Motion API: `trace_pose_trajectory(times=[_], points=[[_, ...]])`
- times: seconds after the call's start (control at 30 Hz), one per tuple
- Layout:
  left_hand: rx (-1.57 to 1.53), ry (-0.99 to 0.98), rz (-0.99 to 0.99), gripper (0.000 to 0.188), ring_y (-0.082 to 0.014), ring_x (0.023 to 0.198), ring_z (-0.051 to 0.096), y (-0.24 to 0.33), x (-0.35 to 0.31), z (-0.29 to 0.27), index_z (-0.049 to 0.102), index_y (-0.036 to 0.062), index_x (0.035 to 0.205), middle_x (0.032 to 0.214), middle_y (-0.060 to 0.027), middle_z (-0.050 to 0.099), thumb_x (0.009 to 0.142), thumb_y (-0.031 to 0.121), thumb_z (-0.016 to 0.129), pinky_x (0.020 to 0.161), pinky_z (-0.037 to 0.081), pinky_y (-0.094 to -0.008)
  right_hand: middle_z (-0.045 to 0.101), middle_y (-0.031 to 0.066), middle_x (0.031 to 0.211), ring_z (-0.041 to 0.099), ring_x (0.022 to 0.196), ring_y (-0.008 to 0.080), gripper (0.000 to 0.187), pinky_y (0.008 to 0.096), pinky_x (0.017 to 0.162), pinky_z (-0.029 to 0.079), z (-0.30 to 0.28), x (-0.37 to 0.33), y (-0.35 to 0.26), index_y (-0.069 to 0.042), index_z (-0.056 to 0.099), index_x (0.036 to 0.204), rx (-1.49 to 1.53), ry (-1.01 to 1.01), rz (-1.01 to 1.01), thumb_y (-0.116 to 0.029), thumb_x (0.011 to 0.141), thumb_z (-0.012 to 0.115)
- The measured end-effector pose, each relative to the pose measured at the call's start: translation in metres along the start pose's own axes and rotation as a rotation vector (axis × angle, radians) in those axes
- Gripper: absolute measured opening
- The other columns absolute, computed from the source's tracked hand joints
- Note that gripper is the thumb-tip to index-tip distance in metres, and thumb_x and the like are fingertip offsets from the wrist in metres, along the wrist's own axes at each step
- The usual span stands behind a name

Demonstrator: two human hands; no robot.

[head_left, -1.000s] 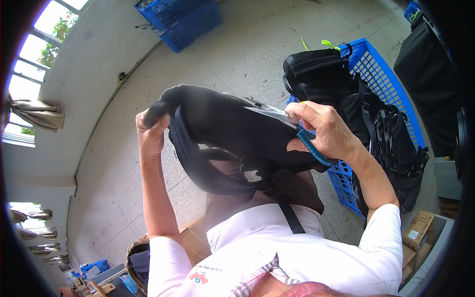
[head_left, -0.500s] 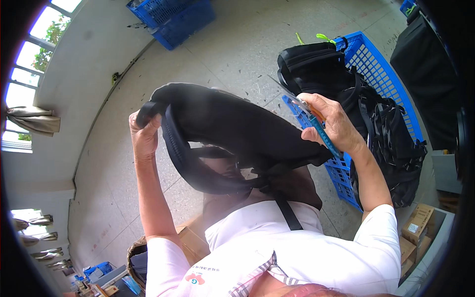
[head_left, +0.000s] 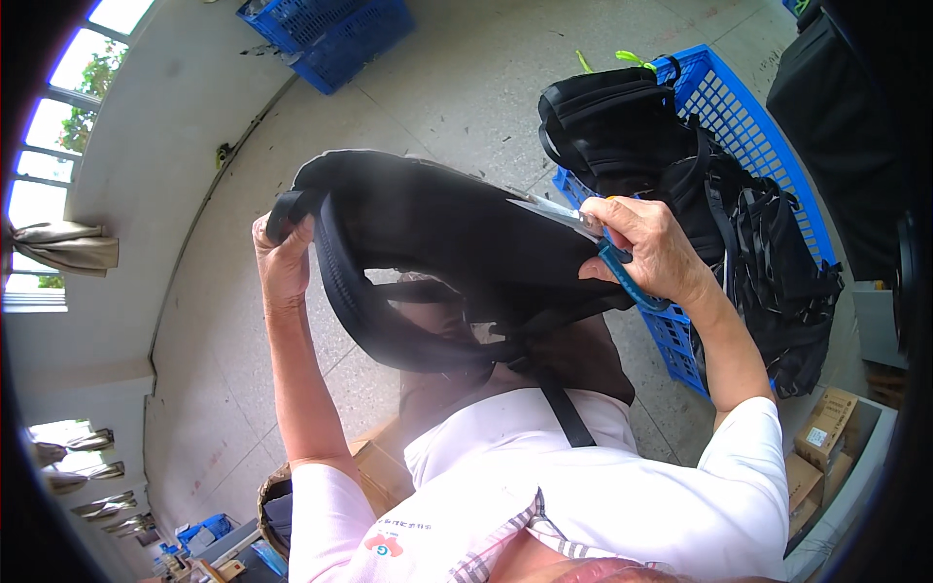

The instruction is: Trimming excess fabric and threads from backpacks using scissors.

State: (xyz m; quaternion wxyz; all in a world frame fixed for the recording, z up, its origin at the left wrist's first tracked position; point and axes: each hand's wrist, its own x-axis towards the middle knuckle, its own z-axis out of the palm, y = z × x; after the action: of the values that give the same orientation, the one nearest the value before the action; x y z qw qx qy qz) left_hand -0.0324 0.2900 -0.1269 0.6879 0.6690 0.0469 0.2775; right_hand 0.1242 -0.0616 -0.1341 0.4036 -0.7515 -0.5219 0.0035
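Observation:
A black padded backpack (head_left: pixel 428 223) with curved shoulder straps rests across my lap, tilted. My left hand (head_left: pixel 285 255) grips it by the loop at its top left end, fingers closed round the webbing. In my right hand (head_left: pixel 653 243) is a pair of scissors (head_left: pixel 622 270) with blue handles. Their metal blades point left and lie over the backpack's far edge; whether they touch the fabric I cannot tell. A black webbing strap (head_left: pixel 562 403) hangs down from the backpack onto my white shirt.
To the right stands a blue plastic crate (head_left: pixel 777 146) piled with black backpacks (head_left: pixel 622 126). More blue crates (head_left: pixel 355 44) sit at the far left by the wall. Cardboard boxes (head_left: pixel 826 428) lie at the near right, and an open carton (head_left: pixel 374 466) is by my left elbow.
My right hand has turned the scissors, so the blades now point left over the backpack's edge instead of up and away. My left hand keeps its hold.

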Motion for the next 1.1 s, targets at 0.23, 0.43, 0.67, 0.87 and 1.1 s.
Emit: trace_pose_trajectory(times=[0.23,0.43,0.67,0.87,1.1], points=[[0.02,0.028,-0.03,0.011,-0.0055,0.059,0.041,0.001,0.001,0.005,0.064,0.0026,0.079,0.065,0.0054,0.051,0.069,0.004,0.07,0.056,0.032,-0.0201,0.055,0.0046,0.063,0.048,0.045,0.013,0.041,0.0218,0.043,0.041,0.008,-0.004,-0.004,-0.003,0.056,0.088,0.057,0.028,0.022,-0.032,0.065,0.075],[0.092,-0.015,0.016,0.017,-0.0054,0.055,0.041,0.014,0.003,0.027,0.063,-0.0012,0.077,0.062,0.0047,0.049,0.067,0.009,0.073,0.05,0.032,-0.0193,0.053,0.0045,0.072,0.049,0.053,0.0127,0.057,0.025,0.048,0.043,0.002,0.02,-0.015,-0.005,0.056,0.1,0.065,0.045,0.016,-0.044,0.063,0.073],[0.246,-0.077,0.063,0.023,-0.0063,0.055,0.041,0.021,0.008,0.035,0.061,-0.0008,0.071,0.059,0.0039,0.048,0.068,0.019,0.073,0.05,0.033,-0.0205,0.056,0.0046,0.07,0.051,0.053,0.0125,0.052,0.025,0.049,0.045,-0.009,0.05,-0.027,-0.005,0.058,0.095,0.039,-0.036,-0.076,-0.042,0.062,0.075],[0.258,-0.102,0.043,0.021,-0.0062,0.056,0.044,0.021,0.007,0.035,0.063,-0.0009,0.074,0.06,0.0034,0.051,0.069,0.017,0.073,0.051,0.035,-0.02,0.055,0.0049,0.064,0.05,0.048,0.0124,0.047,0.0222,0.048,0.043,-0.01,0.05,-0.028,-0.004,0.06,0.087,0.026,-0.024,-0.072,-0.042,0.062,0.074],[0.381,-0.173,-0.06,0.017,-0.0052,0.053,0.042,0.035,0.022,0.064,0.057,-0.0004,0.064,0.055,0.003,0.049,0.069,0.014,0.065,0.047,0.033,-0.0208,0.054,0.0028,0.077,0.051,0.065,0.0101,0.071,0.0216,0.061,0.044,0.0,0.063,-0.022,-0.004,0.047,0.112,0.292,0.158,-0.121,-0.042,0.059,0.077]])
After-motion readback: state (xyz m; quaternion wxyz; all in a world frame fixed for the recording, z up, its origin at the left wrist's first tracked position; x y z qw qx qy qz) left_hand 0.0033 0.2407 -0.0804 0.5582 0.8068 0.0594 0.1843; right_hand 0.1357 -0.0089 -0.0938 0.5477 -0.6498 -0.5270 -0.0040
